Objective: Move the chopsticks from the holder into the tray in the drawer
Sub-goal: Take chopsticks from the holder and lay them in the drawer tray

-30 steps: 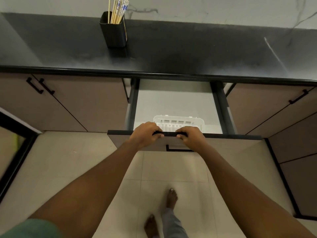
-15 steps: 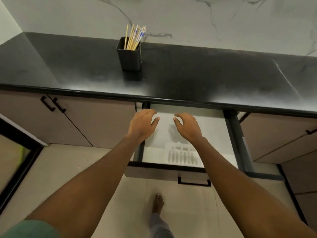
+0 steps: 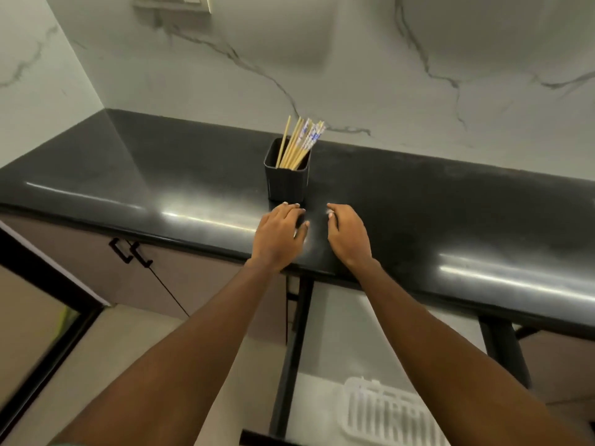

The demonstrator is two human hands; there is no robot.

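Observation:
Several chopsticks (image 3: 299, 141), some plain wood and some with blue-and-white tops, stand in a black square holder (image 3: 286, 181) on the black counter. My left hand (image 3: 280, 236) hovers over the counter just in front of the holder, fingers apart, holding nothing. My right hand (image 3: 347, 235) is beside it to the right, also empty with loose fingers. Below the counter the drawer (image 3: 289, 365) stands pulled out. A white slotted tray (image 3: 386, 410) lies in it, partly hidden by my right forearm.
The black counter (image 3: 450, 214) runs across the view against a marble wall (image 3: 354, 66). Brown cabinet doors with black handles (image 3: 128, 252) are at the left. A dark-framed panel (image 3: 48, 333) stands at the lower left.
Both hands let go of the drawer front and rose from above the open drawer to the counter, close to the holder. The view tilted upward.

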